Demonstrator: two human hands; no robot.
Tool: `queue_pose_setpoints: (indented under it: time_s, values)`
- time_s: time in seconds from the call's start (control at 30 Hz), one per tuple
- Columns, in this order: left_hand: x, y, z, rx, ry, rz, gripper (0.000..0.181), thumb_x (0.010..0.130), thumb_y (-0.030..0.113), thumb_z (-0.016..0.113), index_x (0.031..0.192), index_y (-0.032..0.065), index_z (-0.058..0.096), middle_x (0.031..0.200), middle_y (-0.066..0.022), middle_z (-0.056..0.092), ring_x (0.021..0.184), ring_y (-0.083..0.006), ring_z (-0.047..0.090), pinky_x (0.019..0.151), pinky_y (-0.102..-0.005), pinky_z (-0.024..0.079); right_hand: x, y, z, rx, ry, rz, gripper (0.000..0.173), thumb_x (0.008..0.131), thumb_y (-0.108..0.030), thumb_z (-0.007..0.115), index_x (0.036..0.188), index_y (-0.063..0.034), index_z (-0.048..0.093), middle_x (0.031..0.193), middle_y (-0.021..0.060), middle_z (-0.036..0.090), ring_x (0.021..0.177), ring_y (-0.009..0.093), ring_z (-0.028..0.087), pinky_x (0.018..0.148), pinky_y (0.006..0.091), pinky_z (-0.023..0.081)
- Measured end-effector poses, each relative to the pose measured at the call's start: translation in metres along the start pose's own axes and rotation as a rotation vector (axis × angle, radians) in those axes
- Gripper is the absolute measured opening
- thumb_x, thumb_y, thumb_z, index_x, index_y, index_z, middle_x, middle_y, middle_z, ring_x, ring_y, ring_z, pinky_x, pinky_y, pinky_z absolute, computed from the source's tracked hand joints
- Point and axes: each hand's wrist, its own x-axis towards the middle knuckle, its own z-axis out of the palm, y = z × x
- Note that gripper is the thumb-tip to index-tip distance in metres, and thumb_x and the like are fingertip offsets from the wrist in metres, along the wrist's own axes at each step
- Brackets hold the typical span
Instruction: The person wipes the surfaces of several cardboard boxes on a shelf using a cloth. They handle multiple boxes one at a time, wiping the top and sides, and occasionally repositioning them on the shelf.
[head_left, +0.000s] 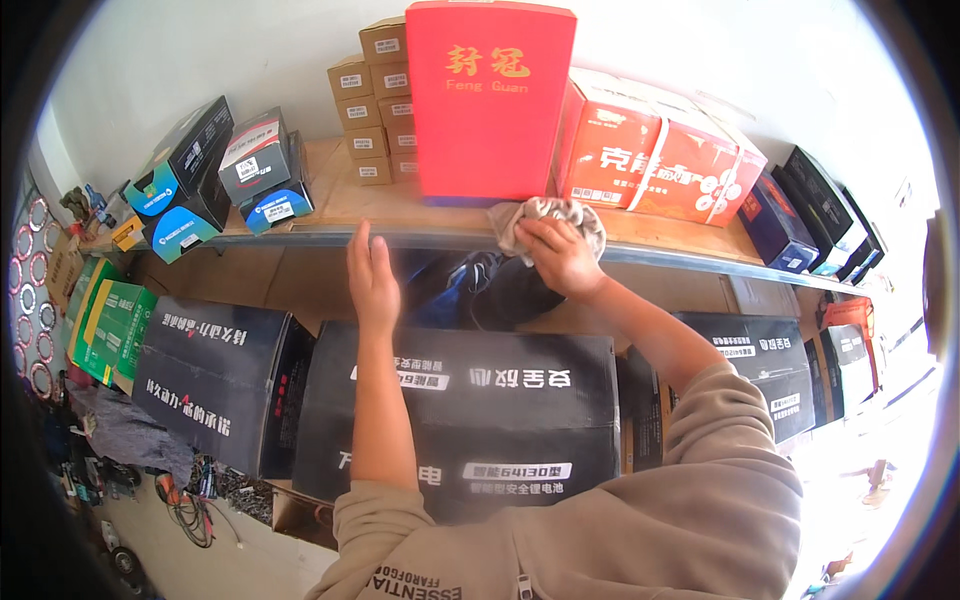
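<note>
A crumpled light grey cloth (517, 225) lies under my right hand (559, 251), which presses it against the front edge of a wooden shelf (465, 219). Just behind the cloth stands a tall red box (491, 112) with gold writing, upright on the shelf. My left hand (373, 274) is raised in front of the shelf edge, fingers straight and close together, with nothing in it. To the right of the red box sits an orange-red carton (645, 157) bound with white straps. Small brown cardboard boxes (367, 142) are stacked at the red box's left.
Black and blue boxes (184, 176) stand at the shelf's left end, and dark boxes (817, 202) at its right. Below are large black cartons (465, 427), a green box (120, 334) and dark blue items with cords (465, 281). Coiled cables (191, 514) lie at lower left.
</note>
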Motion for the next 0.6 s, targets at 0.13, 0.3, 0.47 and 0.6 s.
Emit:
queue_pose_setpoints:
  time_s: [0.13,0.3,0.47,0.6]
  values:
    - [0.015,-0.035,-0.007,0.074,-0.012,-0.054,0.057,0.108,0.037,0.044,0.149,-0.0027,0.043,0.152,-0.0223,0.045,0.142,-0.0371,0.04,0.118,-0.0422,0.031,0.03,-0.032,0.031,0.155,-0.125,-0.166,0.062,0.07,-0.003,0.066,0.132,-0.0051,0.063,0.132,0.011,0.061,0.115,0.027,0.061,0.091,0.0404,0.056]
    - [0.018,-0.052,-0.03,0.031,-0.099,-0.103,0.06,0.109,0.038,0.039,0.153,-0.0024,0.036,0.155,-0.0232,0.041,0.144,-0.0373,0.037,0.119,-0.0427,0.029,0.161,-0.085,0.097,0.174,-0.029,-0.056,0.045,0.085,-0.012,0.061,0.13,-0.0075,0.062,0.134,0.0101,0.059,0.129,0.032,0.051,0.105,0.0414,0.048]
    - [0.028,-0.037,-0.043,-0.018,-0.177,-0.161,0.063,0.108,0.04,0.04,0.154,-0.0026,0.035,0.155,-0.0229,0.04,0.145,-0.0375,0.036,0.118,-0.042,0.029,0.228,-0.091,0.169,0.147,-0.372,0.037,0.037,0.097,-0.028,0.059,0.13,-0.012,0.061,0.136,0.0118,0.06,0.133,0.046,0.047,0.11,0.0498,0.041]
    - [0.021,-0.044,-0.049,0.098,-0.19,-0.114,0.067,0.109,0.047,0.039,0.153,-0.0038,0.037,0.158,-0.0219,0.037,0.148,-0.0345,0.034,0.121,-0.0391,0.025,0.189,-0.091,0.145,0.09,-0.336,0.014,0.038,0.094,-0.025,0.062,0.129,-0.012,0.062,0.137,0.0136,0.057,0.133,0.047,0.048,0.109,0.0518,0.043]
